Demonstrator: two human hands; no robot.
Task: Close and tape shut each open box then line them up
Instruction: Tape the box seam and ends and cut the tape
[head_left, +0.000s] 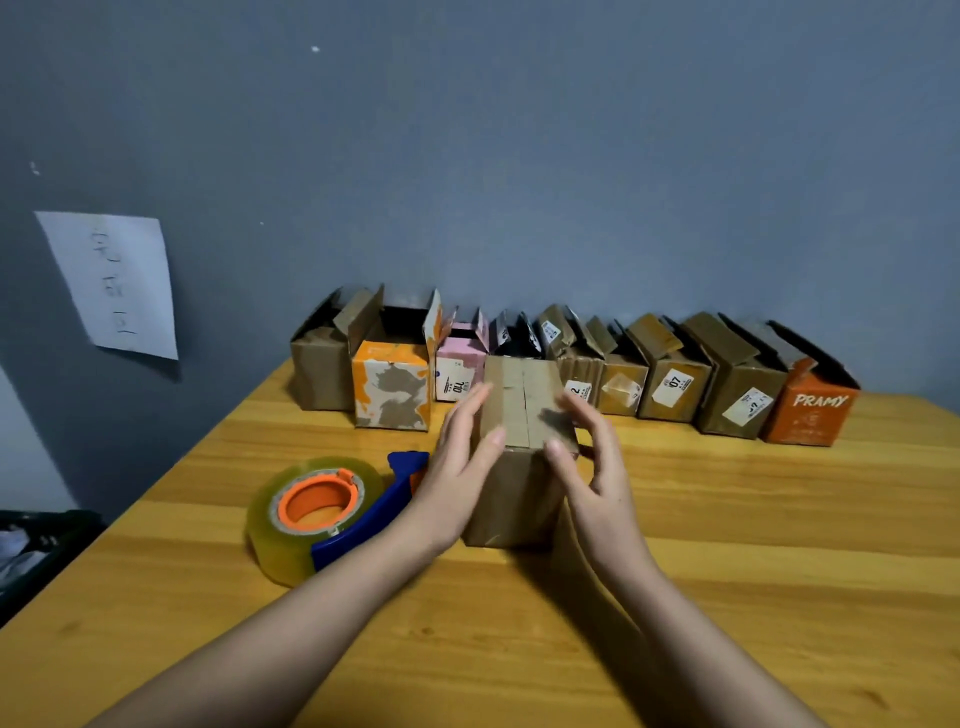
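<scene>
- Brown box: stands upright, centre of the wooden table, nearer than the back row. Top flaps folded down, meeting at a middle seam; tape strip looks to run across the top, but can't tell if it's fully stuck.
- Handling, my guess: plain corrugated card, prob. light & maybe empty, so it'll slide or tip w/ a small push. Walls stiff at edges/corners, top flaps give if pressed mid-seam. Best hold = flat palms on the two opposite side walls, low-ish, not on the flaps.
- Left hand: fingers straight & together, laid against the box's left wall near the top edge; not curled round anything.
- Right hand: fingers spread & loosely bent, thumb at the near top corner on the right side; looks touching or just off the card, can't tell which. Holds nothing else.
- Tape dispenser: blue frame, orange hub, clear roll, lying just left of the box, by the left wrist.
- Back row: boxes side by side along the far edge against the wall, flaps up = not yet closed; orange PRAMY box at the right end.
- Paper sheet on the left wall.
</scene>
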